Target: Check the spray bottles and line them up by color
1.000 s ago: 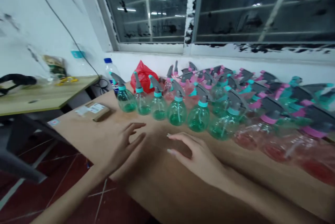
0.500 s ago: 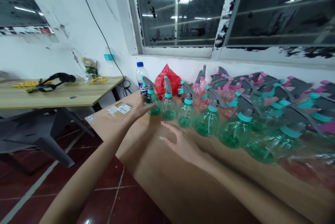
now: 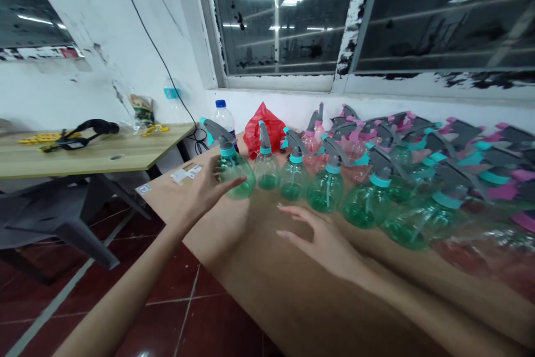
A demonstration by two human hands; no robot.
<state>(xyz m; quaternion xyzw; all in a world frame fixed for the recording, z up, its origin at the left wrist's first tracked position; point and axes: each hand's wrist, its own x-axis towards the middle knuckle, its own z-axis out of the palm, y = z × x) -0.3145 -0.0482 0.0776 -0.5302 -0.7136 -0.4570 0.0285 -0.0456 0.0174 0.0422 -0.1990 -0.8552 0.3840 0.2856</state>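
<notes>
My left hand (image 3: 208, 185) is wrapped round the left side of a clear green spray bottle (image 3: 239, 177) with a grey trigger head and turquoise collar. The bottle is slightly tilted and stands out in front of the row's left end. My right hand (image 3: 321, 237) hovers over the brown table (image 3: 238, 245) with thumb and fingers apart, holding nothing. Just behind it, more green spray bottles (image 3: 325, 192) stand in a row that runs off to the right.
Pink spray bottles (image 3: 311, 142) crowd behind the green ones along the wall. A red plastic bag (image 3: 265, 126) and a blue-capped drink bottle (image 3: 224, 117) stand at the back. To the left is another table (image 3: 104, 159) with a black strap (image 3: 94, 127), above a grey chair (image 3: 54, 206).
My left hand has drawn the end green spray bottle towards me, out of the row. My right hand has shifted a little to the right and stays apart from the bottles.
</notes>
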